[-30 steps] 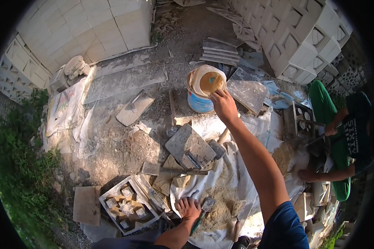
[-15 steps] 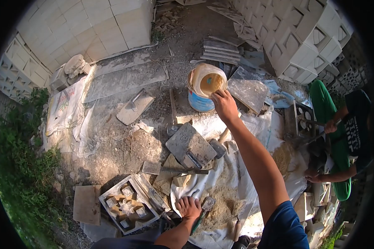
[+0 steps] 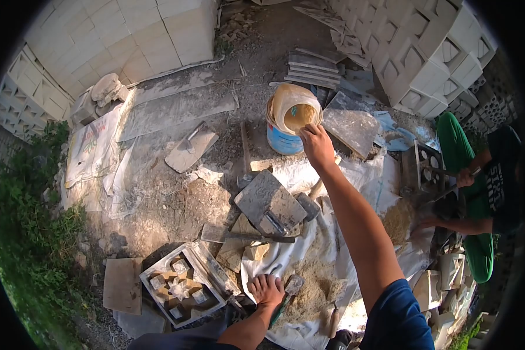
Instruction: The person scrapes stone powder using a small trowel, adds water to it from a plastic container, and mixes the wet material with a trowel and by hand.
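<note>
At the rim of a pale plastic container (image 3: 293, 96), my right hand (image 3: 316, 144) has its fingers closed. The container is tipped toward me on top of a blue bucket (image 3: 284, 142), and a tan inside with a small green patch shows in its mouth. My left hand (image 3: 266, 290) lies palm down on a white sheet (image 3: 286, 256), fingers spread and holding nothing. Just right of it is a small trowel (image 3: 293, 285) beside sandy mix (image 3: 315, 286). A mould (image 3: 184, 286) with star-shaped and square blocks sits left of that hand.
A flat float (image 3: 271, 201) lies mid-ground, another float (image 3: 191, 147) farther left. A hammer (image 3: 245, 151) rests near the bucket. At right, a co-worker in green trousers (image 3: 452, 140) works beside another mould (image 3: 426, 166). Stacked pale blocks (image 3: 426, 52) stand at the back right.
The view has shifted slightly. The co-worker's lower hand has moved up and to the left. My hands keep nearly the same places.
</note>
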The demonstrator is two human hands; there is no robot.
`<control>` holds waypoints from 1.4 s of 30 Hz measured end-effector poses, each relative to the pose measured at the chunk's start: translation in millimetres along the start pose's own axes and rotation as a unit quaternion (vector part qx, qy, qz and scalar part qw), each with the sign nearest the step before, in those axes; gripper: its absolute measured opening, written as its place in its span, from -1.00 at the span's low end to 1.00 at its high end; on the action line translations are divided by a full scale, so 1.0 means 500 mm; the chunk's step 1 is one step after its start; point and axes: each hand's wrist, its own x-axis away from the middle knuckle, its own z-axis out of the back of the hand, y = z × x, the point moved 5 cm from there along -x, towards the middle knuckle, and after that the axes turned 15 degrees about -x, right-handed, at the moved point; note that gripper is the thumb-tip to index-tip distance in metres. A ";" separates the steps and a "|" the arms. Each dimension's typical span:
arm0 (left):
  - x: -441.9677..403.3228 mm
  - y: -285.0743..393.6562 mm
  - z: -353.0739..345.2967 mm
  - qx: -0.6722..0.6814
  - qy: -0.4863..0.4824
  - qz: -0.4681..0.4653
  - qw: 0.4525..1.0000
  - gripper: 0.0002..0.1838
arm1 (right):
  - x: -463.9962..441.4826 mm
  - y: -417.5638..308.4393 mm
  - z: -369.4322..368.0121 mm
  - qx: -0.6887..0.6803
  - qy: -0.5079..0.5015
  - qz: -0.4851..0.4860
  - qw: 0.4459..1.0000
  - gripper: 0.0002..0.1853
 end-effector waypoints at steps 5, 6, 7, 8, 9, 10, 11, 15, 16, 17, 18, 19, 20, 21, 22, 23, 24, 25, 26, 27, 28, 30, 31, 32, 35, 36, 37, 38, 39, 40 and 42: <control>-0.001 0.000 0.000 0.005 -0.009 0.004 1.000 -0.74 | -0.003 0.016 -0.007 0.009 -0.019 -0.004 1.000 -0.82; -0.003 0.000 0.001 0.005 -0.009 0.004 1.000 -0.74 | -0.014 0.017 -0.003 0.009 -0.019 -0.004 1.000 -0.82; -0.004 0.002 0.003 -0.003 -0.007 0.005 1.000 -0.74 | -0.031 0.013 0.005 0.004 -0.026 0.006 1.000 -0.83; -0.004 0.000 0.005 -0.010 -0.006 0.006 1.000 -0.73 | -0.047 0.008 0.012 -0.002 -0.034 0.016 0.999 -0.84; -0.007 -0.001 0.005 -0.011 -0.007 0.006 1.000 -0.73 | -0.064 0.006 0.024 -0.025 -0.028 0.008 0.999 -0.84; -0.009 -0.001 0.008 -0.013 -0.002 0.004 1.000 -0.74 | -0.081 0.005 0.036 -0.042 -0.014 0.008 0.999 -0.82; -0.007 0.000 0.011 -0.014 0.003 0.002 1.000 -0.74 | -0.093 0.000 0.048 -0.035 -0.003 0.018 0.999 -0.82; -0.002 -0.001 0.001 -0.006 0.012 -0.001 1.000 -0.75 | -0.185 -0.018 0.099 -0.070 -0.060 -0.013 0.996 -0.86; -0.002 -0.002 0.001 -0.006 0.012 -0.002 1.000 -0.75 | -0.199 -0.024 0.110 -0.069 -0.060 -0.015 0.996 -0.86; -0.002 -0.002 0.003 -0.006 0.014 0.000 1.000 -0.75 | -0.210 -0.033 0.120 -0.078 -0.067 -0.007 0.995 -0.89; -0.003 0.000 0.006 -0.005 0.016 0.002 1.000 -0.75 | -0.219 -0.038 0.129 -0.085 -0.075 0.002 0.993 -0.91; -0.006 0.002 0.008 -0.003 0.017 0.003 1.000 -0.75 | -0.226 -0.045 0.133 -0.066 -0.104 0.015 0.992 -0.92; -0.008 0.002 0.010 -0.004 0.021 0.005 1.000 -0.75 | -0.235 -0.051 0.139 -0.065 -0.105 0.016 0.992 -0.92; -0.008 0.001 0.012 -0.005 0.024 0.006 1.000 -0.75 | -0.241 -0.049 0.139 -0.070 -0.110 -0.005 0.991 -0.93; -0.006 -0.001 0.009 -0.006 0.024 0.006 1.000 -0.75 | -0.243 -0.048 0.138 -0.076 -0.116 -0.027 0.990 -0.94; -0.002 -0.002 0.000 -0.004 0.011 0.007 1.000 -0.75 | -0.243 -0.051 0.136 -0.077 -0.116 -0.029 0.990 -0.94; 0.000 -0.002 -0.002 -0.002 -0.002 0.009 1.000 -0.75 | -0.243 -0.052 0.132 -0.085 -0.121 -0.025 0.989 -0.91; 0.001 0.000 0.000 -0.001 -0.003 0.010 1.000 -0.75 | -0.243 -0.053 0.128 -0.092 -0.126 -0.019 0.988 -0.87; -0.002 0.001 0.004 -0.003 0.004 0.008 1.000 -0.75 | -0.243 -0.053 0.128 -0.093 -0.127 -0.018 0.987 -0.87; -0.005 0.000 0.008 -0.005 0.012 0.005 1.000 -0.75 | -0.242 -0.050 0.125 -0.077 -0.148 -0.039 0.985 -0.86; -0.005 -0.002 0.006 -0.006 0.012 0.005 1.000 -0.75 | -0.240 -0.049 0.119 -0.062 -0.168 -0.061 0.982 -0.86; 0.000 -0.001 0.001 -0.014 -0.003 0.012 1.000 -0.74 | -0.239 -0.043 0.120 -0.072 -0.150 -0.074 0.983 -0.88; -0.002 -0.002 0.004 -0.012 0.014 0.007 1.000 -0.75 | -0.237 -0.036 0.121 -0.080 -0.134 -0.087 0.984 -0.85; -0.004 0.002 0.006 -0.010 0.012 0.010 1.000 -0.75 | -0.235 -0.032 0.117 -0.078 -0.137 -0.086 0.984 -0.85; -0.005 0.000 0.008 -0.014 0.016 0.002 1.000 -0.75 | -0.230 -0.037 0.116 -0.081 -0.149 -0.066 0.983 -0.80; -0.005 -0.001 0.006 -0.015 0.015 0.002 1.000 -0.75 | -0.229 -0.038 0.116 -0.084 -0.146 -0.069 0.983 -0.80; -0.004 -0.002 0.005 -0.010 0.011 0.003 1.000 -0.75 | -0.227 -0.042 0.113 -0.088 -0.144 -0.071 0.983 -0.80; -0.003 -0.001 0.004 -0.006 0.007 0.007 1.000 -0.75 | -0.225 -0.043 0.107 -0.089 -0.148 -0.070 0.982 -0.80; -0.004 -0.001 0.005 -0.004 0.007 0.010 1.000 -0.75 | -0.223 -0.039 0.106 -0.093 -0.131 -0.079 0.984 -0.79; -0.002 -0.002 0.003 -0.005 0.003 0.012 1.000 -0.75 | -0.216 -0.036 0.102 -0.097 -0.115 -0.090 0.985 -0.79; 0.001 -0.003 -0.002 -0.002 -0.011 0.014 1.000 -0.75 | -0.196 -0.034 0.101 -0.092 -0.107 -0.102 0.985 -0.79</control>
